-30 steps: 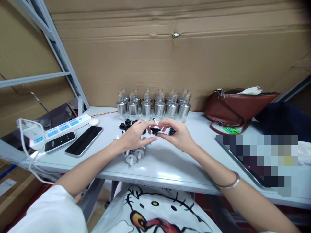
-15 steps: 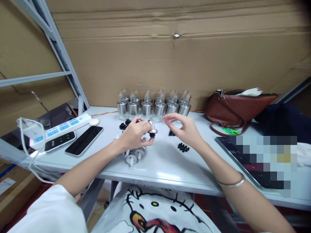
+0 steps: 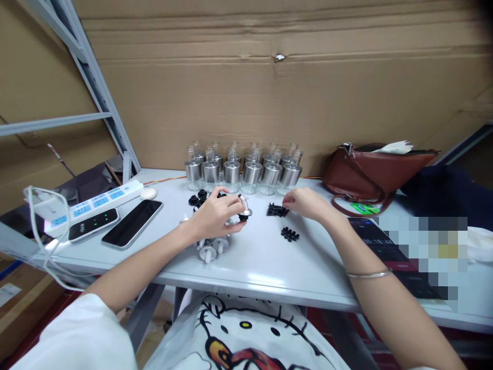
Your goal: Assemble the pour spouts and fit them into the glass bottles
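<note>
- Held spout (image 3: 245, 211): silver top, black base
- Slim pieces (image 3: 276, 209): black
- Bottles (image 3: 252, 172): clear, banded silver
- Bag (image 3: 375, 174): reddish brown
- Power strip (image 3: 89, 206): white, light-blue panels
- Cardboard (image 3: 215, 97): tan
- Shirt (image 3: 250, 339): white, black-lined cartoon print with red

Bottles (image 3: 252, 173) are clear glass, sleeves (image 3: 211, 173) brushed metal. Spout (image 3: 246, 207) gleams, polished metal (stopper (image 3: 243, 218) perhaps matt rubber). Tabletop (image 3: 262, 257) is smooth, glossy.

Brown cardboard (image 3: 215, 97) backs a pale, glossy table (image 3: 262, 257).
</note>
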Available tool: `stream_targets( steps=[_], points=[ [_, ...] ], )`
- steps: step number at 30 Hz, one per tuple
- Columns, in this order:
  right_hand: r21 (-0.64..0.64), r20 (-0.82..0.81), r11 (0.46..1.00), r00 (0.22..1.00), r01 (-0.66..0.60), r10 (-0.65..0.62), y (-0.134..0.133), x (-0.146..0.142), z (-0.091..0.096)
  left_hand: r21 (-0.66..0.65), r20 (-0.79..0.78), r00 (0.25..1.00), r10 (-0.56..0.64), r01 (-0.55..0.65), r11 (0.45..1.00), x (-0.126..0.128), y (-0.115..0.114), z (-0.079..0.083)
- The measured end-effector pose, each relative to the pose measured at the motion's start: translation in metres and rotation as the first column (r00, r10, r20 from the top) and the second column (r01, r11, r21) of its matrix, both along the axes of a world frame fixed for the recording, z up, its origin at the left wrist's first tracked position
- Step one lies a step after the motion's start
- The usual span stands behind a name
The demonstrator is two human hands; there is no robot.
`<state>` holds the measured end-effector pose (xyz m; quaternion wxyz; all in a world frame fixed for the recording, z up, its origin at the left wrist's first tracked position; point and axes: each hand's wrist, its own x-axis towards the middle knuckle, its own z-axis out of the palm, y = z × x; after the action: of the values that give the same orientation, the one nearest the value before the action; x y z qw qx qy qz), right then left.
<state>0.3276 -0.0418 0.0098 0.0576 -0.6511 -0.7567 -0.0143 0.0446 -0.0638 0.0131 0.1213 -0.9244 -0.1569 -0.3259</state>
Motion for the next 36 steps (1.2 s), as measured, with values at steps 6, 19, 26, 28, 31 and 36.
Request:
stream_targets(
  steps=[6, 19, 26, 28, 31, 36],
  points=[
    [-0.038, 0.003, 0.999, 1.0, -0.005, 0.005, 0.002, -0.001, -0.004, 0.016, -0.036, 0.999, -0.038, 0.039, 0.999, 0.0, 0.001, 0.0],
    [0.068, -0.421, 0.98, 0.885, -0.186, 0.197, -0.01, -0.02, 0.014, 0.063, -0.127, 0.991, 0.029, -0.021, 0.998, 0.0, 0.001, 0.0],
    [0.22, -0.89, 0.938, 0.338, -0.269, 0.306, -0.029, -0.051, 0.022, 0.042, -0.172, 0.983, 0.064, -0.057, 0.997, 0.001, 0.001, -0.001],
    [0.208, -0.913, 0.94, 0.293, -0.271, 0.286, -0.03, -0.054, 0.021, 0.054, -0.164, 0.985, 0.058, -0.05, 0.997, 0.001, 0.001, -0.001],
    [0.18, -0.928, 0.943, 0.271, -0.281, 0.258, -0.03, -0.055, 0.019, 0.071, -0.15, 0.987, 0.051, -0.041, 0.997, 0.001, 0.0, -0.001],
    [0.16, -0.924, 0.943, 0.292, -0.29, 0.247, -0.027, -0.056, 0.015, 0.071, -0.141, 0.988, 0.058, -0.048, 0.996, 0.001, 0.0, 0.0]
  ],
)
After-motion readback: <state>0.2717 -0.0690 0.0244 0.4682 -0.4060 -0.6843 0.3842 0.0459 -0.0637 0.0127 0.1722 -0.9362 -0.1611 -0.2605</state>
